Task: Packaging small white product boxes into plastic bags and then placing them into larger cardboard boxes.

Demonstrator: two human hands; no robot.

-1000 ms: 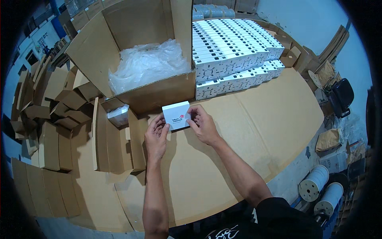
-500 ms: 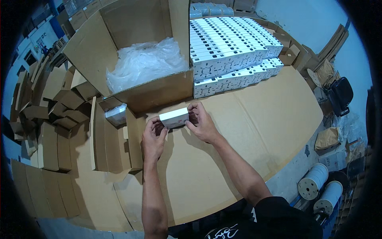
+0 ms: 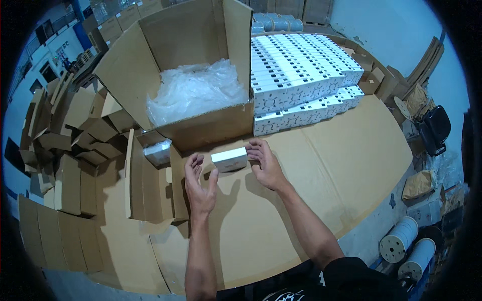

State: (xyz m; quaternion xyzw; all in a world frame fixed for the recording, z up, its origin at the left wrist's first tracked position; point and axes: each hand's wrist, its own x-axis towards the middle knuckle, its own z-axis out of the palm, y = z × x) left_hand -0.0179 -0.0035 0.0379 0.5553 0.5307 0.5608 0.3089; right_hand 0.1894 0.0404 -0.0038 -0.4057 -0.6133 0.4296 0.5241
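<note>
A small white box stands on the cardboard-covered table, between my two hands. My left hand is open just left of it, fingers and thumb apart, with a gap to the box. On the other side my right hand is also open, its fingertips close to the box's right end; whether they touch it I cannot tell. Left of my left hand lies a narrow open cardboard carton, with a clear plastic-wrapped pack in its far end.
A large open cardboard box holding crumpled clear plastic stands beyond my hands. Stacked white printed boxes stand to its right. Empty cartons crowd the left side. Cable spools sit at the lower right, beyond the table edge.
Both hands have let go of the small white box and spread apart from it. It now stands on the table. The whole view has shifted slightly.
</note>
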